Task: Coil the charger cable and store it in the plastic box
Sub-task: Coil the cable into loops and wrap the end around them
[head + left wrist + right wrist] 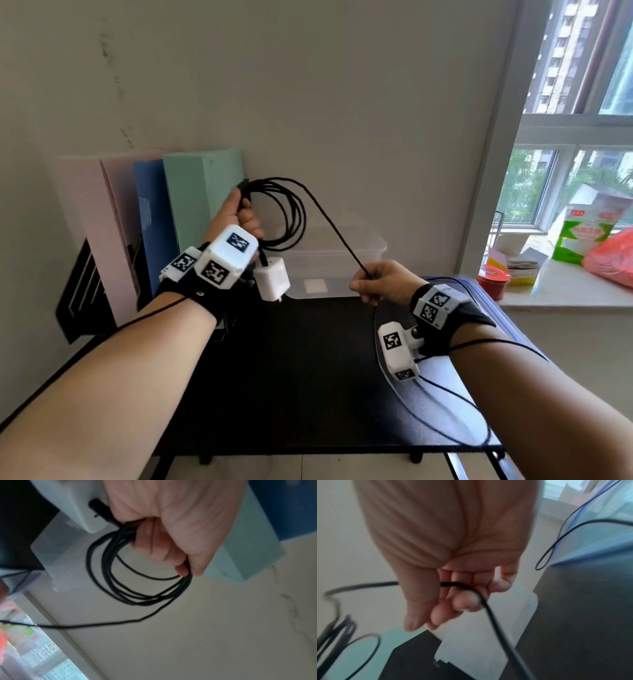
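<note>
My left hand (239, 219) is raised above the table's back left and grips several loops of the black charger cable (291, 219). Its curled fingers (154, 547) close round the coil (137, 574). The white charger block (272, 282) hangs below that hand. A straight run of cable slants down to my right hand (376, 284), which pinches it between thumb and fingers (465, 601). The slack trails past my right wrist over the table. The clear plastic box (342, 270) stands open at the back of the black table (291, 377), between my hands.
Pink, blue and green folders (191, 205) lean on the wall at the back left. A clear lid with a blue rim (479, 342) lies at the table's right edge. A red tin (493, 281), a carton and a red bag sit on the windowsill.
</note>
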{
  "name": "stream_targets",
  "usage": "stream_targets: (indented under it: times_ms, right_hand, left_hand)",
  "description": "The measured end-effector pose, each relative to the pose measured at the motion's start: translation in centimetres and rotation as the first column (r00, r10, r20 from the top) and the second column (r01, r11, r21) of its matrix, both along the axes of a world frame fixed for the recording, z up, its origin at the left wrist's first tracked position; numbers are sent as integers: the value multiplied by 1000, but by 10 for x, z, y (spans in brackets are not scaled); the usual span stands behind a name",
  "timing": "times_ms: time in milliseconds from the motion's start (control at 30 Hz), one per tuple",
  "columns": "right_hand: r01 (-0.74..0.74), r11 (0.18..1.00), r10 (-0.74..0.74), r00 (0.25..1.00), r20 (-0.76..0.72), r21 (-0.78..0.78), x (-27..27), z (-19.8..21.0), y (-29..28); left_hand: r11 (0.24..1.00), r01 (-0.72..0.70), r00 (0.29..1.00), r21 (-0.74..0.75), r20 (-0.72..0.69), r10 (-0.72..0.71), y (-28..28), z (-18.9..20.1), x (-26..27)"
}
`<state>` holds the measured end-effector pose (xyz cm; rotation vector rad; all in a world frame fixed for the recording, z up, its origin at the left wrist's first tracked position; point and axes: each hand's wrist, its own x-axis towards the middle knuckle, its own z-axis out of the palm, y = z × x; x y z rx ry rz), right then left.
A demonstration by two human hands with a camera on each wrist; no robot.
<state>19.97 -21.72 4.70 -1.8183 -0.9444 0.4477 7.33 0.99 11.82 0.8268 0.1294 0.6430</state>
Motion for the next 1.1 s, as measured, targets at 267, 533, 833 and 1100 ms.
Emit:
stream_targets:
  times_ms: [267,533,833,1100]
  right_hand:
    - [327,927,-346,935,77,185,-5,4,5]
    - [526,816,-167,612,773,-240,-44,33,31]
    - [268,907,125,566,815,-325,-71,54,45]
    - [94,992,-19,756,654,-80,-64,62,42]
  left_hand:
    - [987,-159,984,-15,-87,157,13,-14,0]
    - [977,-182,959,111,-199,202,-2,-22,13]
    - [894,-14,949,447,-276,152,-29,-31,12]
    - [782,191,953,593,-303,-4,-55,-37,8]
